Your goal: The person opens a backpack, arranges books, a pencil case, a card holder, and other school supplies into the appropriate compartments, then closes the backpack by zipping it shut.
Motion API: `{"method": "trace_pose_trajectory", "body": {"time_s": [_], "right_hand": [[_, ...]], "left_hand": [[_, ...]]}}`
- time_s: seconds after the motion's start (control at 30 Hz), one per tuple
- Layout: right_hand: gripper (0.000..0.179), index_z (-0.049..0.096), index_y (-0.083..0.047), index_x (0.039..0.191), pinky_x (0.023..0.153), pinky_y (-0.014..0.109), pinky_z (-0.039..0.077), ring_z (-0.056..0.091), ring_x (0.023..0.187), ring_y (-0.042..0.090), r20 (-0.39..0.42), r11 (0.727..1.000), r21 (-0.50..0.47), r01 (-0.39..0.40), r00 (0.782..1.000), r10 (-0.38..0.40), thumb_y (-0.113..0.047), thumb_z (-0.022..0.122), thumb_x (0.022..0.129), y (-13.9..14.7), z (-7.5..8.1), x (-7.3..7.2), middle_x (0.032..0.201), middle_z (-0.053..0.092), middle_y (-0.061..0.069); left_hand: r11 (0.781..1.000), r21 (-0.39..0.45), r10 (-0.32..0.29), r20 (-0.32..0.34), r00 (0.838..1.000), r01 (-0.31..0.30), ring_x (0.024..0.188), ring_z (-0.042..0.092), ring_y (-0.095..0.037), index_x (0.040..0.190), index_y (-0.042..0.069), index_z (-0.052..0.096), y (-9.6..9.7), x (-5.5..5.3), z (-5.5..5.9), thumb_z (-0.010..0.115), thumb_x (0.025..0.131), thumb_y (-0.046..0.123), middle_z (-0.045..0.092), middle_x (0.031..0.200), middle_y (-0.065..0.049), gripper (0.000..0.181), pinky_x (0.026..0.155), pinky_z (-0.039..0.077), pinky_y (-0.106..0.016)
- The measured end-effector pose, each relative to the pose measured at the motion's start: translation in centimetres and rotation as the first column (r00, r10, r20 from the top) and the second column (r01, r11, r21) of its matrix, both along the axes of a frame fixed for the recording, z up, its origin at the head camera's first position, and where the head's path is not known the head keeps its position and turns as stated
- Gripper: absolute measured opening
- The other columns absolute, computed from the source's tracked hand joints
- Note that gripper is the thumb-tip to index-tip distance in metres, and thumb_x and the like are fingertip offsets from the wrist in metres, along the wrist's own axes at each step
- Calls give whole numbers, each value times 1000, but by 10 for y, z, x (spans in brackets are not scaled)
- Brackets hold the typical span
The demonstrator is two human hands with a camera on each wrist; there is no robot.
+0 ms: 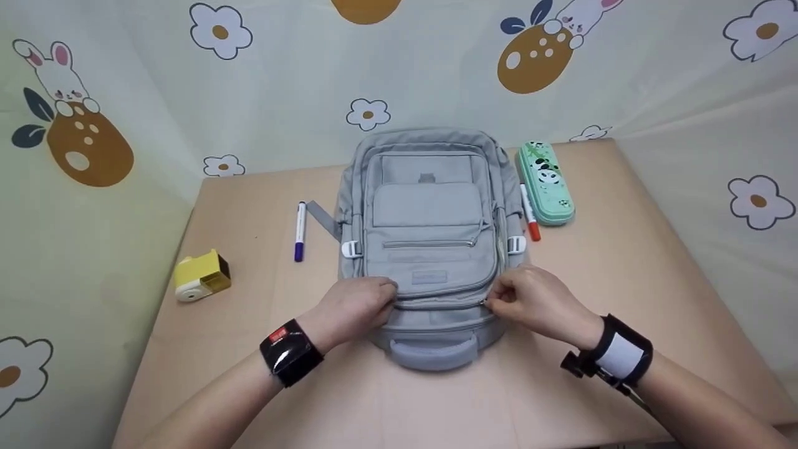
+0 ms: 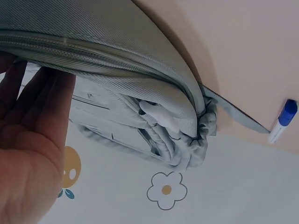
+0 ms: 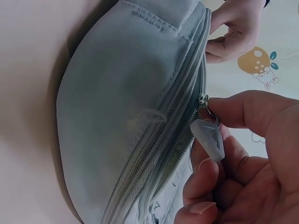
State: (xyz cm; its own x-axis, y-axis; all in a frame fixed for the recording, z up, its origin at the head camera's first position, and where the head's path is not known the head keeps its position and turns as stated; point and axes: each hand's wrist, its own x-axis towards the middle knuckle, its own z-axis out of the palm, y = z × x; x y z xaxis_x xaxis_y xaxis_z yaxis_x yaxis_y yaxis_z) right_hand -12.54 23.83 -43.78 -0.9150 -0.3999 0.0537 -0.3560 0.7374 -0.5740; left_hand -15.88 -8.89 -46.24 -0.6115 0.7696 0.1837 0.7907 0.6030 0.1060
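I can't make out a single word from here. On the front of the grey backpack [image 1: 427, 206], a rectangular label [image 1: 429, 277] sits toward six o'clock, too faint to read, and a small dark emblem [image 1: 426, 178] toward twelve, just as unclear. The red tag [image 1: 277, 335], near eleven o'clock on the black left wristband [image 1: 293, 357], is illegible too.

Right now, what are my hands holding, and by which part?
Your right hand pinches the zipper pull at its metal end. Your left hand grips the grey backpack by the fabric edge beside a zipper.
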Motion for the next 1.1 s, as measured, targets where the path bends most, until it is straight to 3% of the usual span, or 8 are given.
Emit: {"method": "trace_pose_trajectory", "body": {"time_s": [0.27, 0.6, 0.83, 1.1], "right_hand": [[8, 76, -22, 80, 57, 27, 48, 57, 65, 7, 68, 999, -44, -10, 998, 13, -19, 80, 86, -8, -1, 5, 72, 65, -17], [7, 80, -22, 78, 61, 27, 45, 55, 72, 5, -100, 995, 43, -89, 991, 92, -24, 85, 83, -48, 2, 3, 70, 63, -20], [8, 81, -20, 80, 61, 27, 43, 52, 70, 6, -75, 990, 64, -128, 988, 133, -26, 83, 85, -68, 0, -3, 69, 62, -19], [9, 80, -18, 88, 66, 29, 47, 56, 76, 8, -105, 990, 59, -132, 985, 137, -27, 80, 89, -51, 3, -9, 79, 66, -15]], "left_hand": [[999, 35, 3, 52, 999, -5, 61, 49, -14, 80, 16, 55, -3, -3, 1, 66, 89, 8, 52, 74, 6, 16, 52, 44, -31], [999, 50, 16, 75, 997, -19, 59, 47, -11, 80, 17, 55, -4, -4, 0, 64, 89, 7, 50, 73, 8, 16, 49, 40, -28], [998, 65, 16, 81, 997, -21, 60, 50, -11, 82, 17, 59, -2, -4, -1, 67, 89, 9, 53, 74, 8, 14, 51, 42, -28], [997, 73, 20, 76, 997, -26, 62, 51, -11, 82, 17, 59, -5, -3, -1, 68, 91, 11, 55, 75, 8, 14, 54, 45, -28]]}}
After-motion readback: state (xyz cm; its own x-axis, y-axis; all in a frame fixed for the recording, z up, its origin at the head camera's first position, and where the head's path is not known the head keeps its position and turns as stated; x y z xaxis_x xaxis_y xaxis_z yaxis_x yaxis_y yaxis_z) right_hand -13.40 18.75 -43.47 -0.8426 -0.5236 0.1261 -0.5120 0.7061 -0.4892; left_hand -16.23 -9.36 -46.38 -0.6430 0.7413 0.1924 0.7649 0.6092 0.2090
